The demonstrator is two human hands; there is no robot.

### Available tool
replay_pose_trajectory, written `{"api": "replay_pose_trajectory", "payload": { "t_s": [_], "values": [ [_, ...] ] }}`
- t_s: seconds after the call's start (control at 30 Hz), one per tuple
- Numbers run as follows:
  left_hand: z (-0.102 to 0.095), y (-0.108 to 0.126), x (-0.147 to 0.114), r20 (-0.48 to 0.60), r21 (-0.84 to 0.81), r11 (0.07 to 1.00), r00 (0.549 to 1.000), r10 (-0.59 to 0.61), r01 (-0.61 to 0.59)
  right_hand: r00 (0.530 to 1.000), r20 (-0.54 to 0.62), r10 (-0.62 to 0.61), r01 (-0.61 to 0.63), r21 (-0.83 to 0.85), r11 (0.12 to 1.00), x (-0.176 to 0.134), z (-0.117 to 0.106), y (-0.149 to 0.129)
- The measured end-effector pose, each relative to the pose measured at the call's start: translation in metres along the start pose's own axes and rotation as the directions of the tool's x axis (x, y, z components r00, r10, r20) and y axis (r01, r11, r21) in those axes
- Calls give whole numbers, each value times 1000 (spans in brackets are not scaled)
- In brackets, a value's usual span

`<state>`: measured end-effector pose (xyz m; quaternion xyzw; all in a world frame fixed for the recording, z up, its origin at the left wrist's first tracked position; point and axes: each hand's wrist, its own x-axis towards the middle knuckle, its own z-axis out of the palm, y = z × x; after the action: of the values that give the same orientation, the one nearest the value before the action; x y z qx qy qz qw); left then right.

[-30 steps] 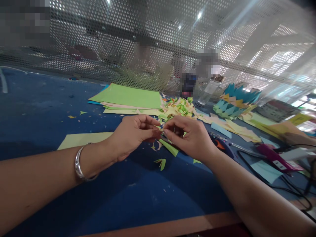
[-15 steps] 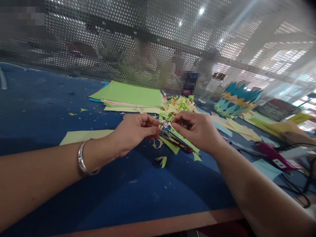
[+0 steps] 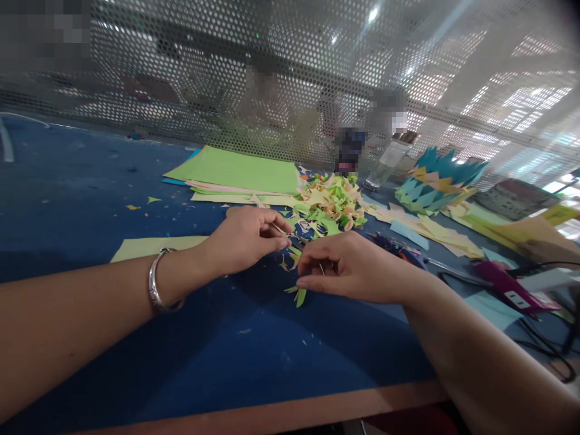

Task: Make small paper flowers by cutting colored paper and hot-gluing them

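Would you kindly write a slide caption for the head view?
Left hand and right hand over a blue table, near a heap of paper scraps.

No text, label, brand name, number or sign readable anywhere in head view.

Arrangement of papers and articles on the tabletop [image 3: 203, 362]

A screen [image 3: 203, 103] stands along the far side. Before it, left of centre, lies a paper stack [image 3: 244, 172]; a heap of paper cuttings [image 3: 333, 202] adjoins the stack's right end. Right of the heap stands a bottle [image 3: 385, 166], with a paper ring [image 3: 437, 187] farther right. Loose strips [image 3: 426, 229] spread rightward, nearer than the ring. Nearer still, at right, lies a power strip [image 3: 512, 290], with a loose sheet [image 3: 492, 308] beside its near left side. Another sheet [image 3: 154, 246] lies at left, just beyond the left forearm [image 3: 77, 320]. Both hands [image 3: 357, 269] are central, nearer than the heap; a small paper cluster [image 3: 299, 296] lies by the right one's fingertips.
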<state>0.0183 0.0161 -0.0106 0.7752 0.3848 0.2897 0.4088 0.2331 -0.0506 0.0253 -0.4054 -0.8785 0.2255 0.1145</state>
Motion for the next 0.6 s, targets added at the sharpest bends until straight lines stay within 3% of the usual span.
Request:
{"api": "replay_pose_trajectory", "payload": {
  "t_s": [0.13, 0.27, 0.43, 0.6],
  "values": [
    [-3, -6, 3, 11, 72, 997, 1000, 27, -28, 999, 39, -11, 13, -51, 999, -1, 3, -7],
    [-3, -8, 4, -61, 91, 991, 993, 100, -94, 997, 69, -20, 24, -63, 998, -1, 5, -8],
    [-1, 1, 1, -160, 104, 987, 977, 138, -122, 995, 96, 3, 0, -27, 1000, -3, 5, -7],
    [1, 7, -3, -152, 96, 989, 980, 129, -115, 994, 97, 45, -41, -36, 999, -5, 2, -9]
  ]
}}
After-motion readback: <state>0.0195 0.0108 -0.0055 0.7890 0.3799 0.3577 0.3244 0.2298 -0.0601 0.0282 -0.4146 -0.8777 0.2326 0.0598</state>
